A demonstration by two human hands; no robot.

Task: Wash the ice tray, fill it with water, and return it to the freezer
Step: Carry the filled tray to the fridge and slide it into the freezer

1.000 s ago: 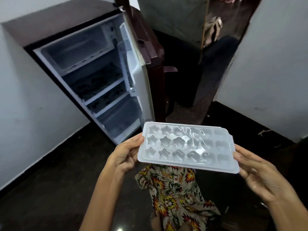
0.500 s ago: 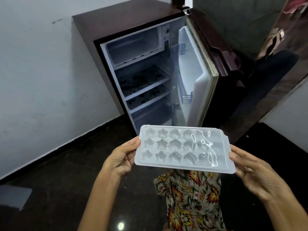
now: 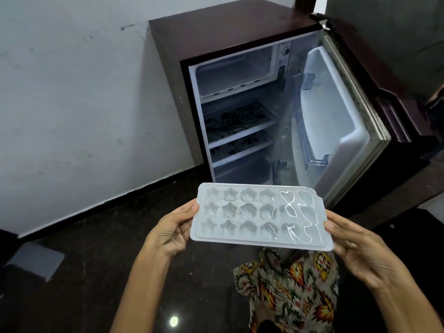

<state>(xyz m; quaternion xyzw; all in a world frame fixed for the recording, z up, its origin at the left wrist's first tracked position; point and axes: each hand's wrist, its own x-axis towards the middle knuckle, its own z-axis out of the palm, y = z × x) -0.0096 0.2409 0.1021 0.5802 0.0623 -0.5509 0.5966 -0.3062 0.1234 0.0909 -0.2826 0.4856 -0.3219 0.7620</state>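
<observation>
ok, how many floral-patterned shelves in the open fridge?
2. Upper shelf sits under the freezer compartment; lower shelf directly beneath it, above the bottom bin. None looks hidden.

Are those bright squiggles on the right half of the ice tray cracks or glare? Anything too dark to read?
Head view: squiggles on the ice tray look like light glinting on water, probably not cracks; head view: fridge interior evenly lit, floor dark with one lamp glint; head view: wide lens skews the fridge.

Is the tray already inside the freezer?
No, the left hand and right hand hold the tray outside the open fridge.
</observation>
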